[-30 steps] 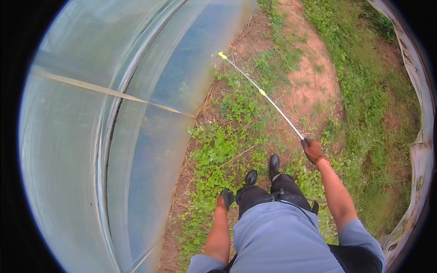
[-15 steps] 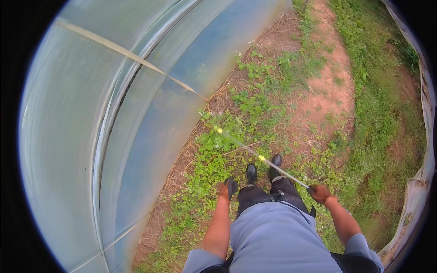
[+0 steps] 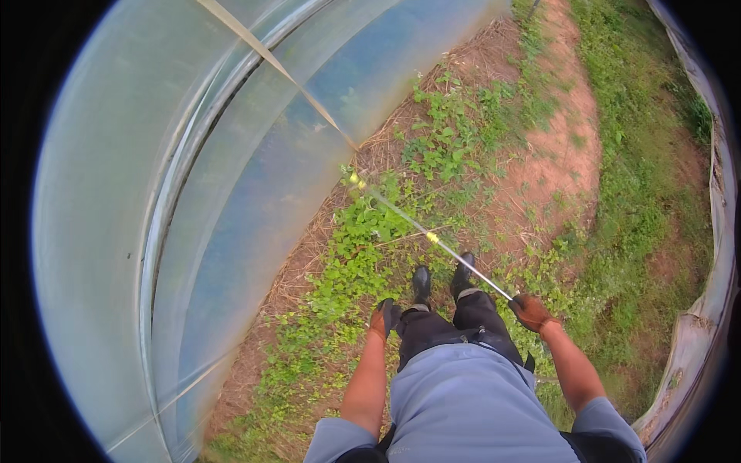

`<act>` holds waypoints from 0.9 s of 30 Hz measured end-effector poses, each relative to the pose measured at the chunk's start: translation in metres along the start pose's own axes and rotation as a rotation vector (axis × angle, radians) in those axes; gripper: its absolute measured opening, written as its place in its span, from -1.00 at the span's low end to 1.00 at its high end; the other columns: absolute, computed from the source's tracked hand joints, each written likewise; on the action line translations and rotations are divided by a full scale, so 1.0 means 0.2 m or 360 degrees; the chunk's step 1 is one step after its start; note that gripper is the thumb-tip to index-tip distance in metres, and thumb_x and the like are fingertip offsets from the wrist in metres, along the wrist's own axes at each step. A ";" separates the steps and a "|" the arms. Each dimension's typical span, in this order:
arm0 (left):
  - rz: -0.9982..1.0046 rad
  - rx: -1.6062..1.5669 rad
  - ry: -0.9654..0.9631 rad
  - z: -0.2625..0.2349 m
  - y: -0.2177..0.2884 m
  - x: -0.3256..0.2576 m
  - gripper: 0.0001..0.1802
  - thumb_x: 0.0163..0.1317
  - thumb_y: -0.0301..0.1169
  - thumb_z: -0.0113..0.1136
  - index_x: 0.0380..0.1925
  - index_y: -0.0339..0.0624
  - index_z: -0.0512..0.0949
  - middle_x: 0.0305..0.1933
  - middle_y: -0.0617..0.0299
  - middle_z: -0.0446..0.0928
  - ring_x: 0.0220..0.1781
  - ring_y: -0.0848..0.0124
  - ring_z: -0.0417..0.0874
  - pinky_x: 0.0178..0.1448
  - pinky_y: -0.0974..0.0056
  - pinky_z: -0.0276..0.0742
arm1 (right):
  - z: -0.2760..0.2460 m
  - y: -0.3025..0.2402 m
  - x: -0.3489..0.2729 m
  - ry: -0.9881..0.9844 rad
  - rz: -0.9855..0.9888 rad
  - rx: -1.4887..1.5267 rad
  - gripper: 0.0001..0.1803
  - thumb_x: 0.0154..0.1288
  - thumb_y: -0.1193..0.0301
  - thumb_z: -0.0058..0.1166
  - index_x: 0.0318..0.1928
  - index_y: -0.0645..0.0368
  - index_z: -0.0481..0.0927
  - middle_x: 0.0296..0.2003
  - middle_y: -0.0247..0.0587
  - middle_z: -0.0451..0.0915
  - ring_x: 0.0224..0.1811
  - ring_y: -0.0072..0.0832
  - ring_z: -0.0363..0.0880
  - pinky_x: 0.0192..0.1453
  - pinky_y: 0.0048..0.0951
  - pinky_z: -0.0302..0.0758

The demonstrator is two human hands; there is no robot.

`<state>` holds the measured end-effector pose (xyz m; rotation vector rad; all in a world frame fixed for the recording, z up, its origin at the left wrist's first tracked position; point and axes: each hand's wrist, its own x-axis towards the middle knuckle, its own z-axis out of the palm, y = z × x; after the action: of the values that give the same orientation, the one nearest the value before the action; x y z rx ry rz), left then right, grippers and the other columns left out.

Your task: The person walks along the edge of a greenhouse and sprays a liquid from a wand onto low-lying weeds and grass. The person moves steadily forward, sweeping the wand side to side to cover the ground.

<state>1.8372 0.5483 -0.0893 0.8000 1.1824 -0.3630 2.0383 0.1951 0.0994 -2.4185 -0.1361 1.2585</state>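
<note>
My right hand point(image 3: 532, 312), in an orange and dark work glove, is closed round the dark handle of a spray wand point(image 3: 471, 267). The thin silver wand slants forward and left, with a yellow fitting midway and a yellow double nozzle at its tip. That tip hangs over leafy weeds point(image 3: 363, 239) near the foot of a plastic-covered greenhouse wall point(image 3: 255, 208). Gloved the same way, my left hand point(image 3: 384, 317) is low beside my left thigh with its fingers curled in; whatever they may hold is hidden.
A pale strap point(image 3: 309, 96) runs down the greenhouse film to the ground at its base. Ahead, a bare reddish dirt path point(image 3: 559, 147) lies between weeds and a green grassy strip point(image 3: 641, 193). Another whitish plastic sheet point(image 3: 698, 324) borders the right side. My black boots point(image 3: 421, 284) stand among weeds.
The wand's tip has swung left and a little forward, closer to the greenhouse film. My right hand has shifted slightly left and forward with it. My left hand stays low by my thigh.
</note>
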 end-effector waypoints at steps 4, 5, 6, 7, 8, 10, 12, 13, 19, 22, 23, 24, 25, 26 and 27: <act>-0.0023 -0.0019 0.0038 0.01 0.03 0.00 -0.46 0.25 -0.08 0.10 0.10 -0.19 0.36 -0.05 -0.02 0.55 -0.18 0.22 0.60 -0.15 0.21 0.56 | 0.05 0.27 -0.10 0.0148 0.0072 -0.0073 -0.61 0.31 0.13 -0.09 -0.24 0.24 0.57 -0.38 0.18 0.57 -0.28 0.09 0.52 -0.16 -0.07 0.40; -0.0034 -0.0013 0.0064 0.02 0.04 0.00 -0.46 0.25 -0.08 0.10 0.11 -0.19 0.36 -0.06 -0.02 0.55 -0.18 0.22 0.60 -0.15 0.20 0.55 | 0.05 0.32 -0.12 0.0223 0.0147 -0.0030 -0.60 0.31 0.12 -0.09 -0.25 0.23 0.57 -0.38 0.17 0.57 -0.28 0.10 0.52 -0.17 -0.07 0.40; -0.0037 0.0060 0.0083 0.01 0.05 0.01 -0.46 0.25 -0.08 0.10 0.11 -0.19 0.36 -0.04 -0.03 0.54 -0.17 0.20 0.61 -0.13 0.18 0.55 | 0.04 0.36 -0.12 0.0301 0.0286 0.0033 -0.60 0.31 0.12 -0.10 -0.23 0.23 0.58 -0.41 0.15 0.57 -0.31 0.07 0.53 -0.18 -0.09 0.41; -0.0045 0.0101 0.0100 0.02 0.06 0.01 -0.45 0.25 -0.08 0.10 0.12 -0.19 0.36 -0.04 -0.03 0.54 -0.17 0.20 0.61 -0.13 0.18 0.56 | 0.03 0.40 -0.10 0.0381 0.0375 0.0145 -0.62 0.31 0.14 -0.09 -0.23 0.22 0.58 -0.41 0.16 0.57 -0.30 0.08 0.54 -0.19 -0.08 0.41; -0.0054 0.0143 0.0118 0.04 0.06 0.02 -0.45 0.25 -0.09 0.11 0.12 -0.20 0.36 -0.04 -0.03 0.54 -0.17 0.20 0.61 -0.13 0.18 0.56 | 0.01 0.44 -0.07 0.0459 0.0465 0.0258 -0.63 0.31 0.16 -0.08 -0.22 0.22 0.58 -0.41 0.17 0.57 -0.30 0.08 0.55 -0.19 -0.08 0.41; -0.0090 0.0204 0.0113 0.11 0.10 0.02 -0.45 0.24 -0.09 0.11 0.13 -0.19 0.35 -0.02 -0.03 0.54 -0.17 0.20 0.61 -0.12 0.17 0.56 | -0.07 0.45 -0.03 0.0618 0.0522 0.0414 -0.64 0.32 0.18 -0.11 -0.20 0.22 0.58 -0.42 0.17 0.57 -0.28 0.07 0.56 -0.19 -0.09 0.43; -0.0144 0.0244 0.0065 0.20 0.13 0.03 -0.44 0.24 -0.09 0.11 0.14 -0.19 0.35 -0.01 -0.04 0.54 -0.15 0.19 0.61 -0.10 0.16 0.56 | -0.13 0.42 0.08 0.0560 0.0516 0.0541 -0.63 0.33 0.17 -0.11 -0.19 0.23 0.58 -0.39 0.18 0.57 -0.26 0.09 0.55 -0.18 -0.08 0.43; -0.0139 0.0286 0.0070 0.22 0.13 0.05 -0.44 0.25 -0.09 0.10 0.14 -0.19 0.34 0.00 -0.05 0.53 -0.14 0.18 0.60 -0.09 0.15 0.56 | -0.15 0.42 0.10 0.0540 0.0504 0.0595 -0.63 0.33 0.16 -0.12 -0.19 0.23 0.57 -0.38 0.19 0.57 -0.24 0.10 0.55 -0.17 -0.07 0.43; -0.0068 0.0554 0.0061 0.63 0.21 0.08 -0.43 0.27 -0.06 0.06 0.16 -0.16 0.33 0.05 -0.04 0.51 -0.07 0.16 0.59 -0.03 0.13 0.55 | -0.14 0.84 0.13 0.0446 0.0327 0.0328 -0.64 0.29 0.16 -0.07 -0.18 0.21 0.58 -0.30 0.22 0.57 -0.19 0.14 0.52 -0.09 0.00 0.42; -0.0007 0.0606 -0.0014 0.91 0.27 0.10 -0.38 0.26 -0.03 0.08 0.20 -0.20 0.30 -0.01 0.00 0.55 -0.10 0.22 0.61 -0.04 0.15 0.56 | -0.24 1.15 0.14 0.0486 0.0553 0.0446 -0.64 0.27 0.17 -0.04 -0.21 0.21 0.61 -0.33 0.17 0.59 -0.22 0.11 0.55 -0.10 -0.02 0.44; -0.0003 0.0643 -0.0041 0.99 0.30 0.11 -0.37 0.26 -0.02 0.08 0.19 -0.20 0.31 -0.01 0.00 0.55 -0.10 0.22 0.61 -0.04 0.15 0.56 | -0.27 1.23 0.15 0.0486 0.0620 0.0465 -0.64 0.27 0.17 -0.03 -0.21 0.21 0.61 -0.33 0.17 0.59 -0.23 0.10 0.55 -0.11 -0.03 0.45; 0.0016 0.0662 -0.0050 1.03 0.31 0.15 -0.37 0.26 -0.02 0.09 0.19 -0.20 0.32 -0.01 0.00 0.55 -0.09 0.23 0.61 -0.04 0.16 0.56 | -0.32 1.27 0.18 0.0559 0.0645 0.0599 -0.63 0.26 0.16 -0.03 -0.24 0.22 0.63 -0.35 0.16 0.60 -0.25 0.09 0.56 -0.13 -0.04 0.46; 0.0018 0.0689 -0.0081 1.14 0.33 0.15 -0.37 0.26 -0.01 0.09 0.19 -0.19 0.32 -0.01 0.00 0.55 -0.09 0.24 0.61 -0.04 0.17 0.55 | -0.34 1.35 0.20 0.0633 0.0697 0.0673 -0.62 0.27 0.16 -0.05 -0.23 0.23 0.62 -0.36 0.15 0.61 -0.24 0.08 0.57 -0.11 -0.06 0.45; 0.0065 0.0755 -0.0111 1.24 0.35 0.13 -0.38 0.25 0.00 0.11 0.16 -0.18 0.35 -0.04 0.03 0.56 -0.10 0.28 0.62 -0.07 0.21 0.56 | -0.36 1.41 0.24 0.0704 0.0746 0.0744 -0.61 0.29 0.15 -0.08 -0.22 0.24 0.61 -0.36 0.13 0.61 -0.23 0.07 0.57 -0.10 -0.08 0.44; 0.0087 0.0811 -0.0122 1.38 0.39 0.12 -0.39 0.25 -0.01 0.10 0.16 -0.19 0.35 -0.04 0.03 0.56 -0.10 0.28 0.61 -0.07 0.22 0.57 | -0.38 1.51 0.31 0.0794 0.0782 0.0820 -0.59 0.30 0.14 -0.10 -0.21 0.25 0.60 -0.37 0.12 0.62 -0.22 0.06 0.58 -0.09 -0.10 0.43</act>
<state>2.0831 0.4067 -0.0409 1.2448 1.0030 -0.6583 2.1050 -0.0862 -0.0297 -2.2656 0.8577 0.6896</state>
